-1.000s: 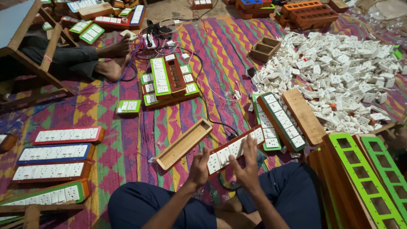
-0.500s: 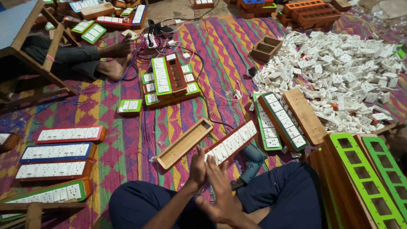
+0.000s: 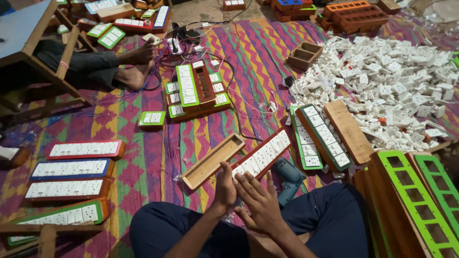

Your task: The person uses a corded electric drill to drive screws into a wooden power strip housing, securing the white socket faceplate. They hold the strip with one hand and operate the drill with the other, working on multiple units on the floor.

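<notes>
Our left hand (image 3: 224, 184) touches the near end of the long switch panel (image 3: 262, 155) on the mat (image 3: 129, 114); our right hand (image 3: 260, 200) hovers open. It looks stiff and light; we'd hold its long edges.

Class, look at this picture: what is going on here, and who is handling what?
A person sits cross-legged on a striped mat, looking down at both hands. The left hand and right hand are held together just below a long red-edged switch board, touching its near end or close to it. An empty wooden box lies beside the board, and a blue drill by the knee. Finished boards line the left, a heap of white sockets the right. Another person's feet rest further back.
</notes>
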